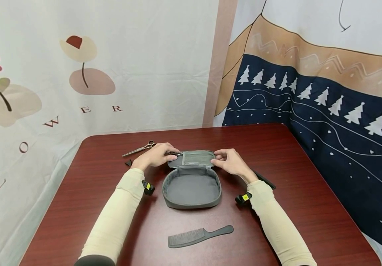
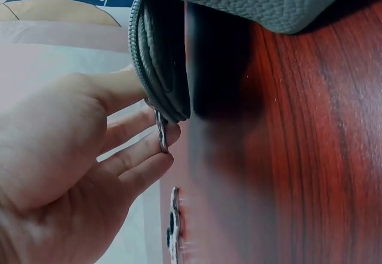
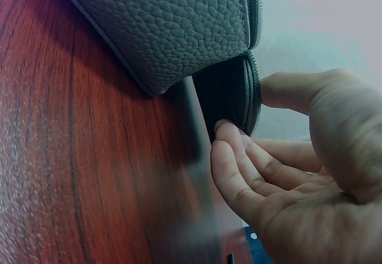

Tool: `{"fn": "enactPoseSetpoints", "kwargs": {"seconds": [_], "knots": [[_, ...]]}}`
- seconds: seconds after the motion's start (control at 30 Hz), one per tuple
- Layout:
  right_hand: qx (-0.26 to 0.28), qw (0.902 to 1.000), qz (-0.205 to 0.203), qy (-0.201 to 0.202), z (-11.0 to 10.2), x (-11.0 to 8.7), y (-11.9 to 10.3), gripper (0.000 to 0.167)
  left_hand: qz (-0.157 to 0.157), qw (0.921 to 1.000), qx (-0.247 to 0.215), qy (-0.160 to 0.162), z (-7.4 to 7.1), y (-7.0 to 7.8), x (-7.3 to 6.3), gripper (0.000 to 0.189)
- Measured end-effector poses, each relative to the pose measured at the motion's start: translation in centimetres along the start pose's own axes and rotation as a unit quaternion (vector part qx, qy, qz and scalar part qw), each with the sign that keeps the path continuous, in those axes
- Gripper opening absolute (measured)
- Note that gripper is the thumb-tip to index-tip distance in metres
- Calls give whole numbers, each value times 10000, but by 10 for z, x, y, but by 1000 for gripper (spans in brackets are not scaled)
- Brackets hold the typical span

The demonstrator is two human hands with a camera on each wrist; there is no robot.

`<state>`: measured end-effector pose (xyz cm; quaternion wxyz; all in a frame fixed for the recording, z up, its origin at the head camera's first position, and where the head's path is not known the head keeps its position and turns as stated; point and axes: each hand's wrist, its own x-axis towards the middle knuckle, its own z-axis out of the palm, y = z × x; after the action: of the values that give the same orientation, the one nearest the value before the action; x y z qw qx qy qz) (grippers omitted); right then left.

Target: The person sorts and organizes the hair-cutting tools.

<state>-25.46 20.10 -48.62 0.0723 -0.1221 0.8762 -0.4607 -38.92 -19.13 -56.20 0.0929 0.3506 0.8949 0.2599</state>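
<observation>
On the desk (image 1: 310,207), the left hand (image 1: 156,155) and right hand (image 1: 232,162) pinch opposite edges of an opened lid (image 1: 199,158).

The two-sided grip presumably steadies the flap while a metal ring (image 2: 161,134) sits at the left fingertips; the grey case (image 1: 192,186) opens upward, seemingly for easy reach, with the comb (image 1: 191,238) nearer the person and scissors (image 1: 139,149) past the left hand.
</observation>
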Motion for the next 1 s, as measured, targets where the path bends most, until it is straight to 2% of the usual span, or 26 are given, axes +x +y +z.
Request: {"fn": "enactPoseSetpoints", "kwargs": {"seconds": [0.37,0.47,0.53,0.63,0.7,0.77,0.87,0.9,0.97,1.0], "knots": [[27,10000,-21,-8,1,1,1,52,-36,10000,12,-34,4,6,9,38],[14,10000,-16,0,0,0,1,51,10,10000,15,1,4,12,9,40],[-10,10000,-16,23,1,0,1,51,17,10000,-28,17,1,27,5,43],[-27,10000,0,48,1,0,0,51,-210,9997,-121,-92,-18,80,-9,43],[-19,10000,-2,46,1,-1,0,51,-222,9994,-206,-189,-23,93,-13,44],[7,10000,3,34,1,-1,0,52,-274,9990,-256,-224,-23,94,-12,45],[56,10000,-19,7,0,-2,-1,53,-61,9994,-321,-100,-4,47,5,51],[70,10000,-30,1,0,-2,-1,53,-119,9995,-274,-76,-1,42,8,51],[100,9999,-44,-8,0,-2,-2,53,-37,9996,-279,25,6,24,15,51],[113,9999,-51,-14,-1,-2,-2,53,-37,9996,-264,16,7,21,16,52]]}}
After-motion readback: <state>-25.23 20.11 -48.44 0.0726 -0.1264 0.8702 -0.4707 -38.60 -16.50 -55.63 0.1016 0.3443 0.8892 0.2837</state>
